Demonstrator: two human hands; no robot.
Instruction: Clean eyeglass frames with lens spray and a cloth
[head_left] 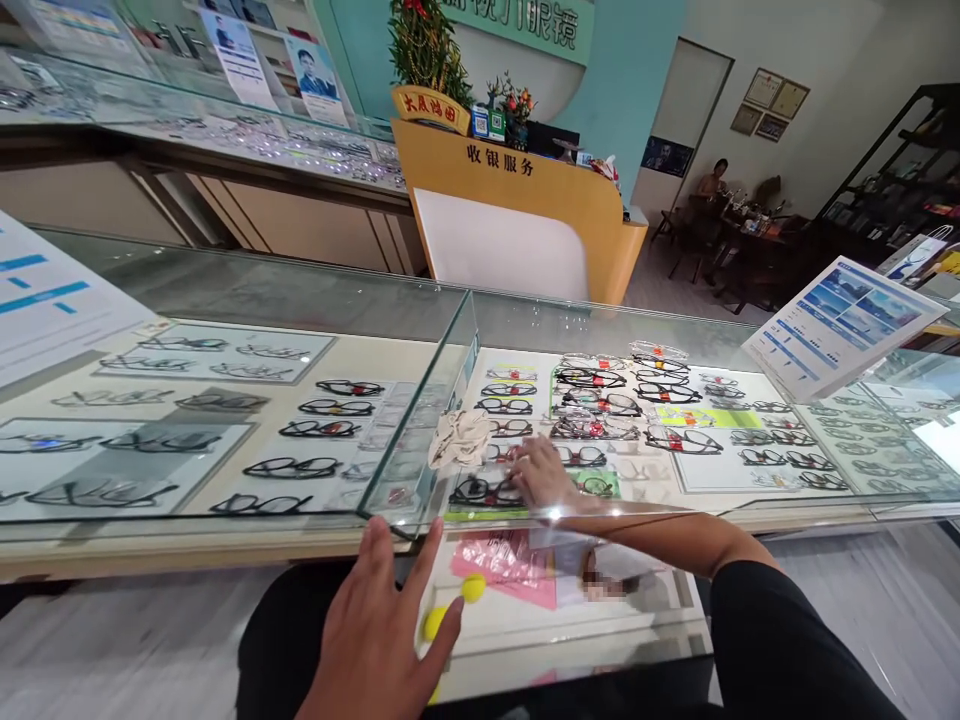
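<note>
Left hand (379, 625) spread wide, right hand (544, 475) extended with fingers bent.
The left hand is held low, its back turned up and its fingers pointed forward; the thumb (445, 640) is stretched out to the right, and a wide gap is left between the index finger (424, 562) and the fingers beside it. The right arm is bent and angled inward, its forearm (652, 535) bared below a dark sleeve (787, 630). The back of the right hand is turned up, with its fingers directed forward and leftward and slightly curled; whether anything is gripped by them cannot be told.
</note>
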